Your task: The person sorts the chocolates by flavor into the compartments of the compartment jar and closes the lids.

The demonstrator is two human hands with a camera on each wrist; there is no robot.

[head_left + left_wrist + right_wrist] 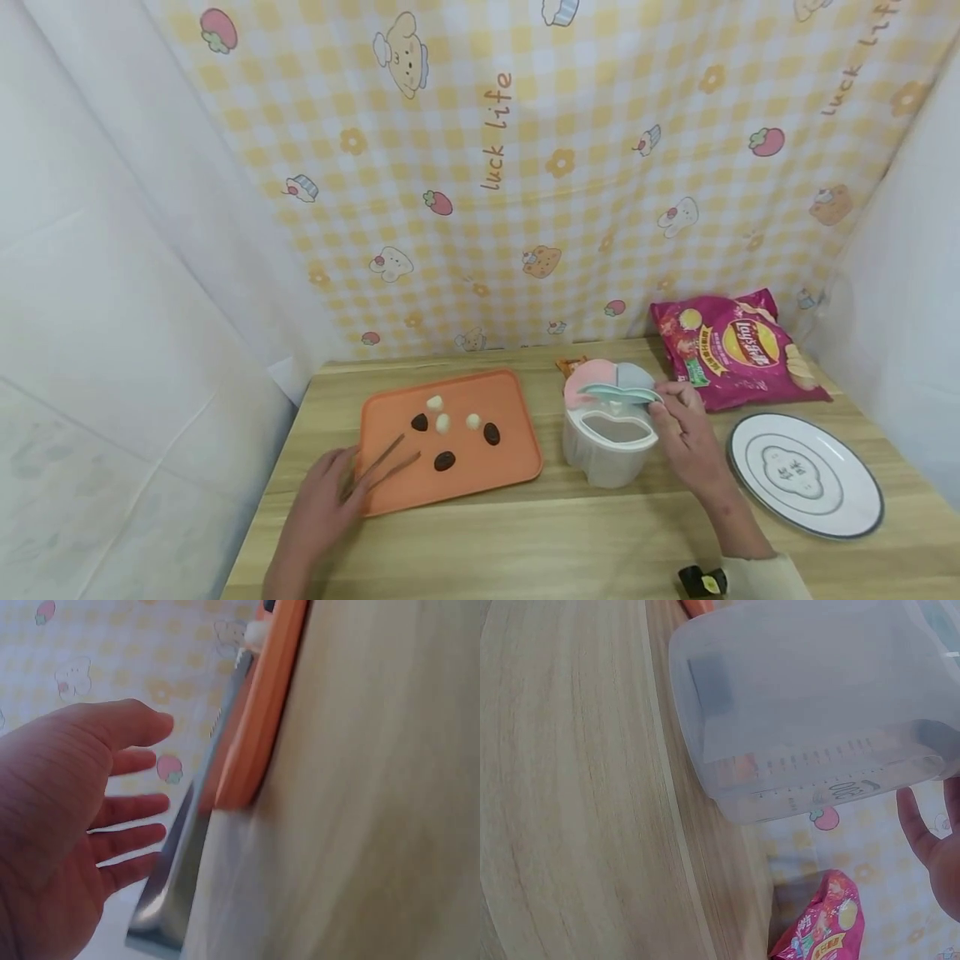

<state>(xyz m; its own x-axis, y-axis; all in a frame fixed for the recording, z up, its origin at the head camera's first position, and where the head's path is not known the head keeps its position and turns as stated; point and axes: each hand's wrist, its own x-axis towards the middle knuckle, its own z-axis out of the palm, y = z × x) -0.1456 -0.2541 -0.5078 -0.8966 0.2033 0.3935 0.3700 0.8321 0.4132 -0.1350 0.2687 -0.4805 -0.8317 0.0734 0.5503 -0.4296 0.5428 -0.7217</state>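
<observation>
From the head view, the left hand [330,492] rests on the chopsticks [386,465] at the orange tray's [517,467] near corner, while the right hand [686,433] pinches the lid [621,392] of the clear container [607,446] on the table [525,542].

The left wrist view shows the fingers [131,806] spread, holding nothing.

The right wrist view shows only fingertips [915,825] beside the container, with a chip bag [821,930] beyond.

You had soft, even, bright light over the wooden table [525,533], with only faint shadows under the orange tray [450,437] and the clear container [609,446]. The head view bowed outward toward its edges, well away from the tray. Both wrist views were blurred and washed out, the left hand [67,825] looming out of focus beside the tray [262,712].
</observation>
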